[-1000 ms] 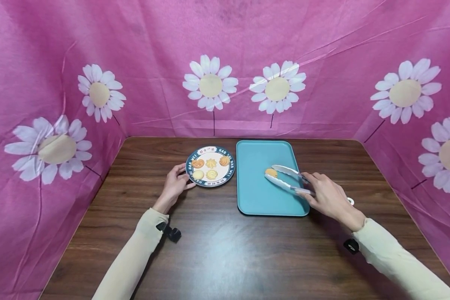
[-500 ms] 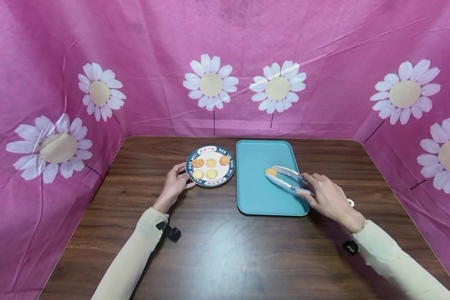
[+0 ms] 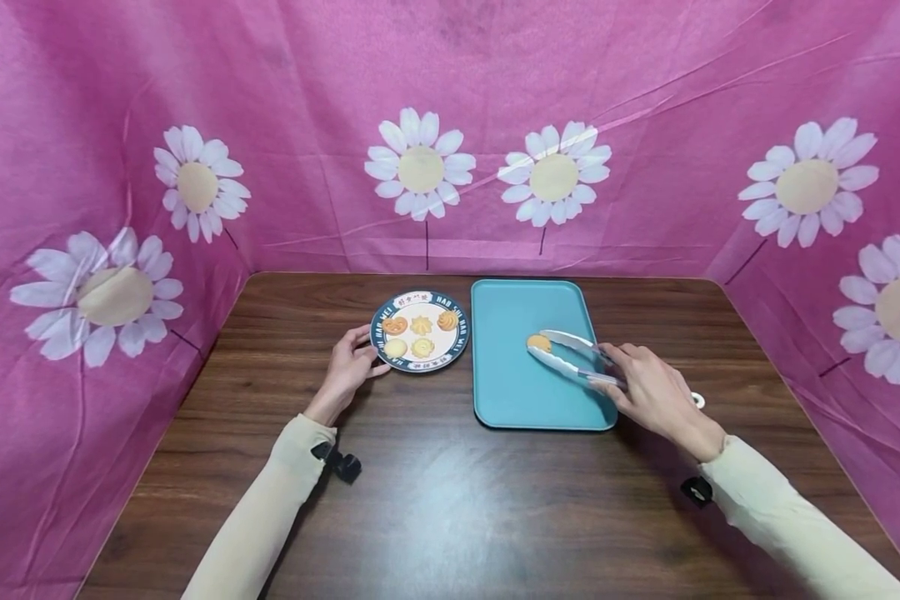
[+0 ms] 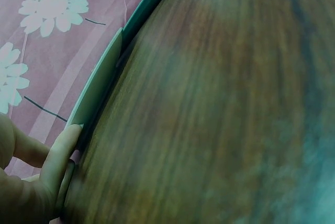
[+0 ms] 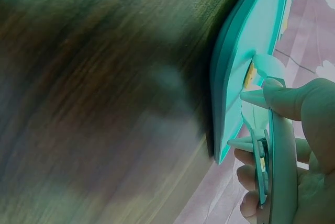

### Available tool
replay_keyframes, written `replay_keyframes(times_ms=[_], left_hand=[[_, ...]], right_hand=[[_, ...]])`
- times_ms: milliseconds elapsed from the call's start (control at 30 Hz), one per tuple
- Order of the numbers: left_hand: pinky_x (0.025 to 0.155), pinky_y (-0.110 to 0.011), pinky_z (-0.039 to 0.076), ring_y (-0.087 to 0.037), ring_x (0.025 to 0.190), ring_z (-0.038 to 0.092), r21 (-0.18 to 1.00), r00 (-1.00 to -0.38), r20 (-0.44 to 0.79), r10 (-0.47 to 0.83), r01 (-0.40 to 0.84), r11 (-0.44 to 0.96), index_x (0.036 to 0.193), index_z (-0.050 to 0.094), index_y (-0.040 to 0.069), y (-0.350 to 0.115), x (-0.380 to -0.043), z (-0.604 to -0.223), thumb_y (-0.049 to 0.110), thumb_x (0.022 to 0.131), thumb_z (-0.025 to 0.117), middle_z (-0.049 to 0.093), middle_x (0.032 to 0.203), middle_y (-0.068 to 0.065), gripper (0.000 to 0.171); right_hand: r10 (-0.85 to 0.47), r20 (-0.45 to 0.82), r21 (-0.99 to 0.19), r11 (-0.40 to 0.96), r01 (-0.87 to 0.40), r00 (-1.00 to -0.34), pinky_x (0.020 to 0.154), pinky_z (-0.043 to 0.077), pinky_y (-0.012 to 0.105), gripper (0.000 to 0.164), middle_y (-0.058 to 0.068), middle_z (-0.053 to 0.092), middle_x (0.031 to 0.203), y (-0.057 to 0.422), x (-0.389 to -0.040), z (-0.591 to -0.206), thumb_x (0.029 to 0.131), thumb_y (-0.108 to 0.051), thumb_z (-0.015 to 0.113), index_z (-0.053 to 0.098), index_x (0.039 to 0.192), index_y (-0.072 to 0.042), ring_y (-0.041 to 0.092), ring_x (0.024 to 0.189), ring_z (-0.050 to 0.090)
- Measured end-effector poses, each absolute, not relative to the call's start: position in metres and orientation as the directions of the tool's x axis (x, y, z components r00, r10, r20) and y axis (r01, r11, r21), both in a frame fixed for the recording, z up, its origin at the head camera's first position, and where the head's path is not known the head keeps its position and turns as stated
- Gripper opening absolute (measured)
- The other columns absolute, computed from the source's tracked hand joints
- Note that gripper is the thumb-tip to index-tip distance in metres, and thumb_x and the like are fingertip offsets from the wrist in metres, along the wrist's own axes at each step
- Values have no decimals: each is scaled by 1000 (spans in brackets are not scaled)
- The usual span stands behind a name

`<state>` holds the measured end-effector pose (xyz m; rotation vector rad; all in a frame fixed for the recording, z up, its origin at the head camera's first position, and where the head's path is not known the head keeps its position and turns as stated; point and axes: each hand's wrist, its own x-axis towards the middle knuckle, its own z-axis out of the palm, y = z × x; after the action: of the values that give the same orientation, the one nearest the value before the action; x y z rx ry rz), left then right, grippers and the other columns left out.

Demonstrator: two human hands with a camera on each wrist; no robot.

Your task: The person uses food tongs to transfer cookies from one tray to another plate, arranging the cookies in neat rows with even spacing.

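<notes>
In the head view, my left hand holds the left rim of a round plate, its thumb and fingers spread along the edge. Several cookies lie on the plate, among them a pretzel-shaped one and a swirled one. My right hand grips a pair of metal tongs over the teal tray. Between the tips of the tongs sits a round golden cookie. The right wrist view shows thumb and fingers wrapped about the tongs, with the cookie partly hidden by them.
The brown wooden table carries plate and tray side by side, the tray just right of the plate. A pink cloth printed with white daisies rises behind the table and along both sides. A white ring shows behind the right hand.
Both hands, the plate and the tongs keep nearly the same places. The whole view shifts very slightly, and the golden cookie stays between the tips of the tongs.
</notes>
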<state>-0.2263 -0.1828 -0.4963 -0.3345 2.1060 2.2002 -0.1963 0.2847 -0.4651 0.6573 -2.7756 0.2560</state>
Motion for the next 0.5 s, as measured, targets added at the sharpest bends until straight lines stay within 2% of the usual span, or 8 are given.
replay_keyframes(times_ms=[267,500], left_hand=[[82,-22,68,-35,131,52,976,-971,-216,-99,-212,-45,159,32,0,-184,-227,-496,-8,103,41,38,160,-24,57],[81,-22,68,-34,131,52,976,-971,-215,-103,-211,-54,159,32,0,-184,-228,-497,-9,103,41,37,159,-25,57]], right_hand=[[-428,322,-112,869,-483,-845,56,60,49,58,14,68,97,276,-201,-462,90,-34,80,64,135,-3,30,84,63],[-450,324,-103,858,-504,-832,48,42,27,58,7,59,85,264,-207,-460,89,-36,81,65,136,-5,20,74,51]])
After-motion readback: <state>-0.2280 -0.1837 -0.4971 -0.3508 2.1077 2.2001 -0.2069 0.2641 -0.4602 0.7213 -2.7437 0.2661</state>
